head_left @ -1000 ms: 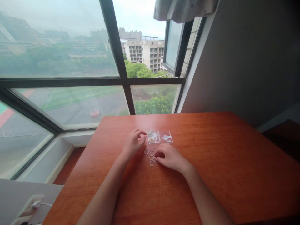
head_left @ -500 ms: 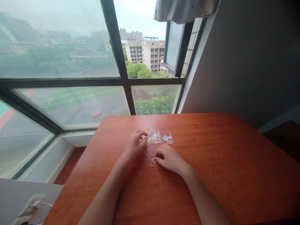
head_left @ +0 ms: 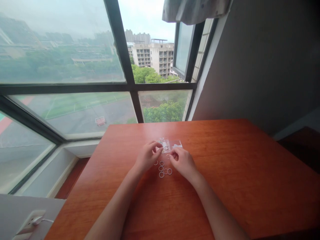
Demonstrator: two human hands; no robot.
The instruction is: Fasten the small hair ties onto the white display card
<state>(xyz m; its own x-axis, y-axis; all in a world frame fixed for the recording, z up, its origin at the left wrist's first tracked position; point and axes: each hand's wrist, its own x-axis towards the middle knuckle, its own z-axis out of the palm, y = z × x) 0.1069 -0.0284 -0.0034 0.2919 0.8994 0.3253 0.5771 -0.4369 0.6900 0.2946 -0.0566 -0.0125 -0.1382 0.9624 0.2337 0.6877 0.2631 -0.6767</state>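
Several pale, thin rings (head_left: 161,168) lie loosely grouped on the reddish-brown table. Between the thumb and fingertips of my right hand (head_left: 181,162) is one small ring (head_left: 168,156), lifted off the tabletop. My left hand (head_left: 149,155) is curved at the left edge of a clear plastic box (head_left: 166,143), its thumb and index finger a little apart with nothing visible between them. More rings sit in the box, partly covered by my left fingers. The box's clear lid (head_left: 178,144) lies folded out to the right, partly behind my right hand, with white marks on it.
The wooden table (head_left: 237,173) reaches to the window frame (head_left: 135,87) at the back. A grey wall (head_left: 250,66) rises on the right. At lower left, a white plug (head_left: 37,220) sits in a wall socket.
My right hand has moved up and away from the ring group with a ring pinched in it. My left hand has shifted right, over the box's left part. The view has shifted slightly.
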